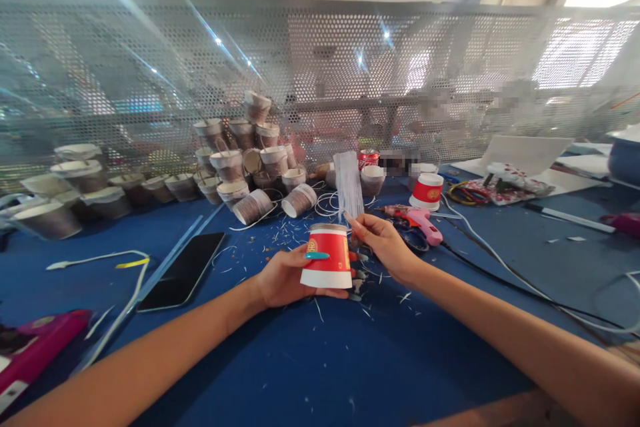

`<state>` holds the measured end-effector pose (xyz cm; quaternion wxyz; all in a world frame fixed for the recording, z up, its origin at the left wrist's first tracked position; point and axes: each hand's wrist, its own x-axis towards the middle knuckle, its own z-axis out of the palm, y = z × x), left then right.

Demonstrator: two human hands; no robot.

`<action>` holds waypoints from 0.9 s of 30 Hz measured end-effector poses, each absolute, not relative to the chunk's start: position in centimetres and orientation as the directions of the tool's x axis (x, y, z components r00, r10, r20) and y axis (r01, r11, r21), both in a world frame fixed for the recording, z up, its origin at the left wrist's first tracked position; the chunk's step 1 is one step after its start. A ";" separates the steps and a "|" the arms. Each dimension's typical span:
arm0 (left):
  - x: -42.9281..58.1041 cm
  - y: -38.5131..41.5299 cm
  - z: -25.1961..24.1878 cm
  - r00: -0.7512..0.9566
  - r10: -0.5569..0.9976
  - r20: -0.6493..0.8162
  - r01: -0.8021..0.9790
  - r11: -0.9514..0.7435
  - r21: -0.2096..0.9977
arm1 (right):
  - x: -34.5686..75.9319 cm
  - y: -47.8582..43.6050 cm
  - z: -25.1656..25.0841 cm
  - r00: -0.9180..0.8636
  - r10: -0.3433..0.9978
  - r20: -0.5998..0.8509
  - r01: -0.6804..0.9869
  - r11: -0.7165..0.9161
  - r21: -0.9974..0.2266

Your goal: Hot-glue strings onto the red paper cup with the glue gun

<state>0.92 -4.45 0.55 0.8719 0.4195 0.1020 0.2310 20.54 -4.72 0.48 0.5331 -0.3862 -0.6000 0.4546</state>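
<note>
Above a blue worktable [350, 360] littered with clippings, my left hand [283, 278] grips a red paper cup [327, 257] upside down, while my right hand [383, 240] pinches a bundle of clear strips [349, 183] at its upturned base. Dozens of wrapped cups [240, 160] lie stacked behind; this one and another red cup [427, 191] remain bare. A pink glue gun [417, 219] rests nearby.

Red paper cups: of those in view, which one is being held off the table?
The red paper cup gripped by the left hand, its rim pinched by the right hand. The other red cup stands untouched on the blue table farther back.
</note>
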 end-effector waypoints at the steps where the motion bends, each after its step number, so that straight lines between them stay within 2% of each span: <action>1: 0.9 -4.4 0.5 0.876 0.482 0.000 -0.305 0.556 0.773 | 20.5 -4.7 0.4 -0.134 0.948 0.287 -0.021 0.287 -0.958; 5: 0.5 -4.0 -0.3 0.846 0.530 -0.059 -0.300 0.564 0.769 | 20.3 -4.8 0.4 -0.150 0.947 0.283 0.005 0.287 -0.958; 10: 0.7 -4.1 -0.6 0.800 0.600 -0.013 -0.318 0.443 0.838 | 20.3 -4.8 0.3 -0.167 0.938 0.303 0.045 0.315 -0.948; 14: 1.1 -4.6 0.0 0.814 0.581 -0.001 -0.289 0.407 0.867 | 20.4 -4.7 0.2 -0.146 0.939 0.313 0.071 0.325 -0.943; 20: 0.8 -4.4 0.3 0.844 0.537 0.020 -0.299 0.439 0.847 | 20.6 -4.3 0.1 -0.160 0.931 0.329 0.130 0.350 -0.928; 23: 0.6 -4.1 0.3 0.829 0.557 0.050 -0.327 0.410 0.852 | 21.1 -3.7 -0.1 -0.164 0.920 0.355 0.294 0.389 -0.873; 27: 0.3 -3.4 0.3 0.751 0.657 0.072 -0.344 0.295 0.891 | 22.2 -3.0 -0.7 -0.127 0.876 0.465 0.627 0.434 -0.646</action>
